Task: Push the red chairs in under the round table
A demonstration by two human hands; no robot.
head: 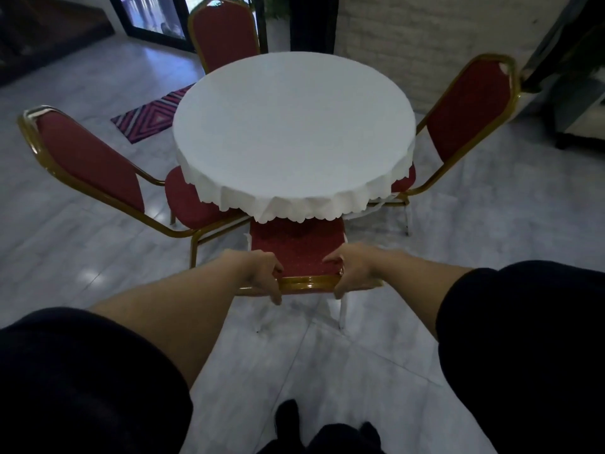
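Note:
A round table (291, 132) under a white cloth stands in the middle of the head view. Directly in front of me is a red chair with a gold frame, the near chair (296, 245), its seat partly beneath the cloth's front hem. My left hand (263, 273) and my right hand (352, 270) both grip the top rail of its backrest, one at each end. The left chair (88, 158) and the right chair (468, 106) have their seats partly under the table. The far chair (224, 36) stands behind it.
A striped red and purple mat (150, 114) lies on the grey tiled floor left of the table. A white brick wall (425, 37) rises at the back right, a glass door (154, 14) at the back left. Dark furniture (576, 103) stands at the far right.

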